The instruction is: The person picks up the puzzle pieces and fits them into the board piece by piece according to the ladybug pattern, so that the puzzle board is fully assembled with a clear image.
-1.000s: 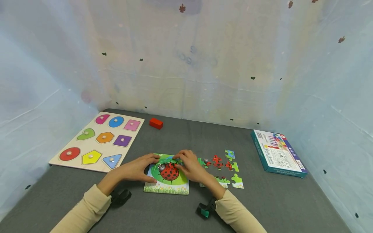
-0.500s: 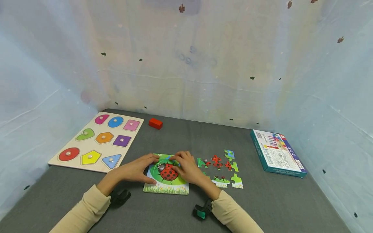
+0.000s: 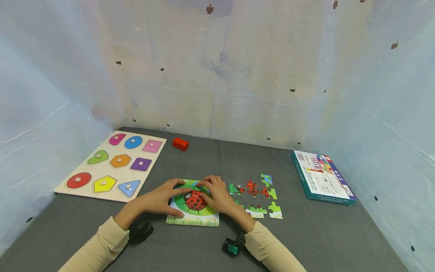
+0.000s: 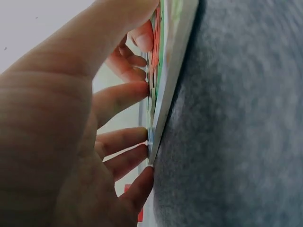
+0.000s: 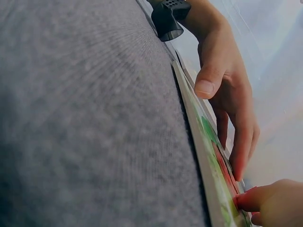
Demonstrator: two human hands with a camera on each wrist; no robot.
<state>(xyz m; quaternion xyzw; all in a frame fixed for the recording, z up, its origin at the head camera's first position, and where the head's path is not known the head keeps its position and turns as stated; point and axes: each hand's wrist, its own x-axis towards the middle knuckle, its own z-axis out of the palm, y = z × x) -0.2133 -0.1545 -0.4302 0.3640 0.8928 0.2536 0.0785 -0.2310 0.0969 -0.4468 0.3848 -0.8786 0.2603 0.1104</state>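
Green rectangular ladybug puzzle board (image 3: 192, 221) | left hand (image 3: 159, 197): spread, relaxed, touching its edge | right hand (image 3: 219, 195): fingers loosely parted, touching its face

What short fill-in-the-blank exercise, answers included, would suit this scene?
The right hand touches the square green puzzle board, whose ladybug is ____ with black spots.
The flat cream wooden board holds ____ knobbed shapes.
In the head view, loose, colourful interlocking jigsaw pieces lie to the puzzle board's ____.
Missing words: red; nine; right.
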